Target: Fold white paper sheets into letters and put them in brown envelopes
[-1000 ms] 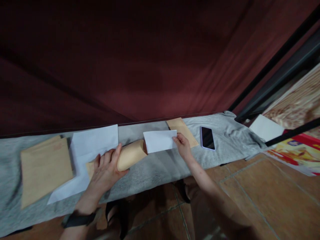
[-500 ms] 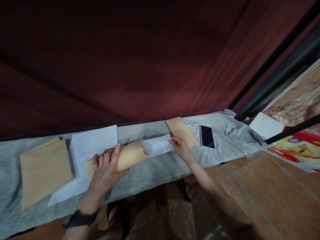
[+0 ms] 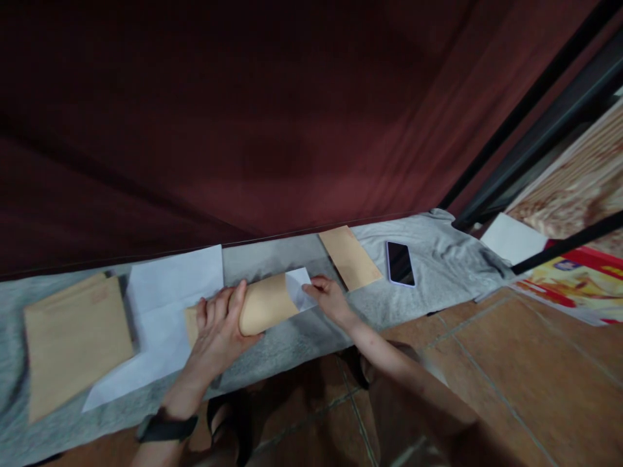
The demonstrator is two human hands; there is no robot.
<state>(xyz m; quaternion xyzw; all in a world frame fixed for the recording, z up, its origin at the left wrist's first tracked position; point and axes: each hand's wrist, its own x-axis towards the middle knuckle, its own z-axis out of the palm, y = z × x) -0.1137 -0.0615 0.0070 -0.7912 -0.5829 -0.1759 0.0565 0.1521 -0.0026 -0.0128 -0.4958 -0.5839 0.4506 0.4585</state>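
Head view looked down past a watch [image 3: 168,428] on the left wrist. Left hand [image 3: 219,327] was curled over the envelope [image 3: 265,305], bowing its mouth open on the grey cloth [image 3: 302,337]. Right hand [image 3: 328,299] pinched the white slip [image 3: 298,288] at its edge, the slip mostly inside the mouth, one corner showing. If the left grip eased, the mouth could flatten and crease the slip; a skewed push could jam a corner. Beyond lay a white sheet [image 3: 165,292], a big envelope [image 3: 73,337] far left, a small envelope [image 3: 349,258] and a phone [image 3: 400,263]. The slip's inner end was hidden; the right fingertips were blurred.
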